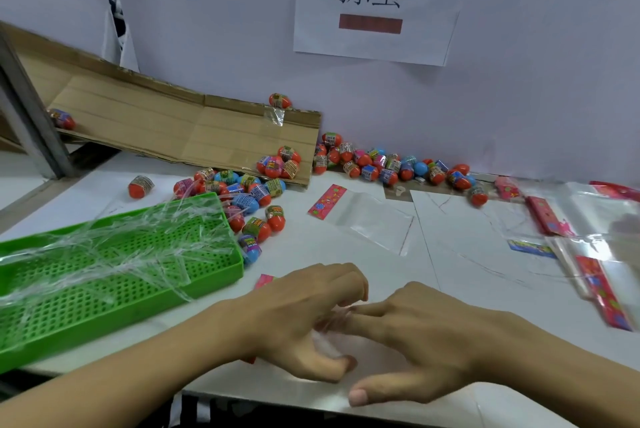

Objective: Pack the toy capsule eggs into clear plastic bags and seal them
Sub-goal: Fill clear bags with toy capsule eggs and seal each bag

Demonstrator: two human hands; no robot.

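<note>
Near the table's front edge, my left hand (304,316) curls its fingers and thumb round a clear plastic bag (329,335). The bag's pink header (265,280) peeks out behind that hand. Beside it, my right hand (419,334) lies with straight fingers, their tips touching the same bag. Whether an egg is inside is hidden by the hands. Several red and blue toy capsule eggs (249,195) lie in a pile beyond the tray's far corner. More eggs (388,166) line the back wall. An empty clear bag with a pink header (367,219) lies flat mid-table.
A green perforated tray (221,268) holding clear plastic strips sits at the left. A cardboard ramp (173,126) slopes down from the left rear with a few eggs on it. A stack of clear bags with red headers (588,254) lies at the right. A paper sign (374,1) hangs on the wall.
</note>
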